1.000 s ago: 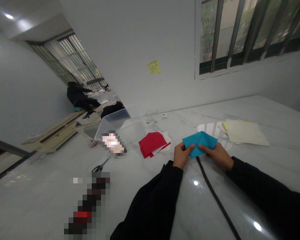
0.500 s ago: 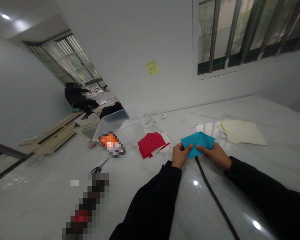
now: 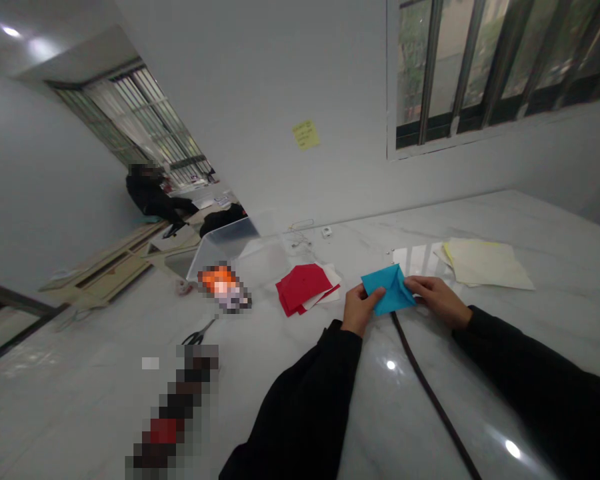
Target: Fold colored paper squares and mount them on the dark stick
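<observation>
A folded piece of blue paper (image 3: 387,288) is held between my two hands over the white marbled surface. My left hand (image 3: 359,308) grips its left lower edge, with the thumb laid across the front. My right hand (image 3: 437,299) pinches the right side, where a corner flap is bent inward. To the left of my left hand lie red folded papers (image 3: 304,287), overlapping one another and some white sheets (image 3: 329,287).
Pale yellow and cream sheets (image 3: 490,263) lie at the right. Scissors (image 3: 199,333) and a clear plastic bin (image 3: 225,243) are at the left. A dark strip (image 3: 430,393) runs toward me. A small white plug (image 3: 327,232) sits by the wall. Another person (image 3: 155,193) sits far back.
My right hand has turned and folded the right corner of the blue paper inward, making that side narrower. My left hand has stayed in place. The far person's arm has drawn in.
</observation>
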A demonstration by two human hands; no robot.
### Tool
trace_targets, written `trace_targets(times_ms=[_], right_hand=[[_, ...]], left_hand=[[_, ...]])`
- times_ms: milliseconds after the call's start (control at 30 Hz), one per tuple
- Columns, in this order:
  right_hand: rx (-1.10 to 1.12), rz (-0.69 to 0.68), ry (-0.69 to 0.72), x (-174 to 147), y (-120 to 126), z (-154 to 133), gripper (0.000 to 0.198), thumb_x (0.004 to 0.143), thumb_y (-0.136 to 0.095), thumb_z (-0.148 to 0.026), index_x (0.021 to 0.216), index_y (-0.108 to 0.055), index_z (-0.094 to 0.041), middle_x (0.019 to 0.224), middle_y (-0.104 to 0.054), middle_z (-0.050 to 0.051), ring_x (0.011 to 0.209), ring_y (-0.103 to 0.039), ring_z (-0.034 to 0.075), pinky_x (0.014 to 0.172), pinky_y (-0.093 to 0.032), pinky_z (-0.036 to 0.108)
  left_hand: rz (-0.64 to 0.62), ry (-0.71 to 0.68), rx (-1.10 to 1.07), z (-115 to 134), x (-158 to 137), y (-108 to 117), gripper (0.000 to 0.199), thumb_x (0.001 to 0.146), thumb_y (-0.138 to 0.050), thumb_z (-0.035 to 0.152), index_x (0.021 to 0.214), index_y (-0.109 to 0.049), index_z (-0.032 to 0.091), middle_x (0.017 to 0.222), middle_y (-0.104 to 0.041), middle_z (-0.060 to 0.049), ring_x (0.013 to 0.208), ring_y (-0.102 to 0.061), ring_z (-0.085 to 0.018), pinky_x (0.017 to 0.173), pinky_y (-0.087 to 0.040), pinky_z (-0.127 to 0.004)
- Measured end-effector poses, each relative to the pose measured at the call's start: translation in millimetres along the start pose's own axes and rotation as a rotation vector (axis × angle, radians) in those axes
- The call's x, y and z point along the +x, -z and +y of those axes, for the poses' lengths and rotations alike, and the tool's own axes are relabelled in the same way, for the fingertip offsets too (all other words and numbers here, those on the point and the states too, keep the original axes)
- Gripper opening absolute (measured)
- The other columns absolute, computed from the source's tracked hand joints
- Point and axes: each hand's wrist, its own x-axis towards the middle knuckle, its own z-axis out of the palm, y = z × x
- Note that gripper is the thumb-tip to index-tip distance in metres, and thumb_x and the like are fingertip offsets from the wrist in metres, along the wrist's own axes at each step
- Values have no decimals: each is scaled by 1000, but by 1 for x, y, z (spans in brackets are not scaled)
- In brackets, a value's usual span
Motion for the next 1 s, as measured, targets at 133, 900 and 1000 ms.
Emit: trace_targets(times_ms=[133,900,1000], right_hand=[[-112,-94,51,-3,-2,-2,48,80,-66,-59,100,-75,-16,92,-76,7,86,-69,26,82,-55,40],[-171,24,35,-4,-2,-2,57,74,-70,-63,102,-75,-14,94,-77,9,81,-70,27,76,-56,40],[-168,10,36,-3,-2,-2,56,75,-70,-63,101,-75,-14,96,-77,9,84,-71,28,79,-57,41]], left_hand=[[-42,5,33,-1,-1,0,49,63,-85,42,100,-73,11,98,-76,-12,85,-70,-26,83,-54,-40],[-94,-10,93,-2,-1,-1,48,66,-81,45,99,-73,11,92,-75,-11,79,-68,-22,80,-53,-35],[-92,-11,85,-3,-1,-1,47,66,-82,44,98,-73,11,94,-76,-11,82,-69,-23,83,-53,-37]])
